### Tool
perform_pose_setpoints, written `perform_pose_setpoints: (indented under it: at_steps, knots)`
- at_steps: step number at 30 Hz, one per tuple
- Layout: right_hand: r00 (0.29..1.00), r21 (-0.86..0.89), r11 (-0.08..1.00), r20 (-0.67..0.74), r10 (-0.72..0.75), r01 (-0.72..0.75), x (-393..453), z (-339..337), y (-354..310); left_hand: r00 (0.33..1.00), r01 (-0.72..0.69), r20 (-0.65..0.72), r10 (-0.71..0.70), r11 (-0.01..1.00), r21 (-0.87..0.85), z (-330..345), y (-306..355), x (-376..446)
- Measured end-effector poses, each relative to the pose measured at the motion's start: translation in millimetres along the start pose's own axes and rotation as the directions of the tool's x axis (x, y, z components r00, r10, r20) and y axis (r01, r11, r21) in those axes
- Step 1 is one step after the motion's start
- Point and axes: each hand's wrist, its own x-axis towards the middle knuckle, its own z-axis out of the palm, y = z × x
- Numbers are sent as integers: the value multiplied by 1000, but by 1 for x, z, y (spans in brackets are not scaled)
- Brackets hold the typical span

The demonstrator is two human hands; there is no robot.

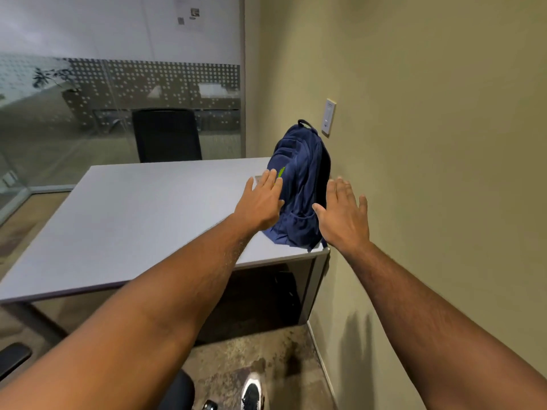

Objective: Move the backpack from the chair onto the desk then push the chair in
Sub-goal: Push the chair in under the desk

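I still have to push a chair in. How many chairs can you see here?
2. One black chair stands behind the far side of the desk, against the glass wall. Another chair shows only partly at the bottom edge, near the person's shoe. Others may be out of view.

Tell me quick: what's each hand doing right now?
Left hand: open, fingers spread, against the front of the backpack, no grip.
Right hand: open, beside the backpack, holding nothing; contact cannot be told.
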Motion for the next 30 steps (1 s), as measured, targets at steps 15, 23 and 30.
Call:
perform_pose_setpoints:
  at_steps: [15, 23, 30]
  knots:
    - [999, 15, 999, 36, -30, 29, -105, -33, -74, 997, 62, 39, -62, 998, 4, -42, -19, -145]
    - [996, -12, 1000, 88, -6, 7, -163, -27, -142, 994, 55, 96, -54, 998, -9, -46, -67, -222]
    - [994, -46, 996, 67, 85, -82, -234, -41, -220, 995, -40, 90, 47, 996, -78, -59, -113, -304]
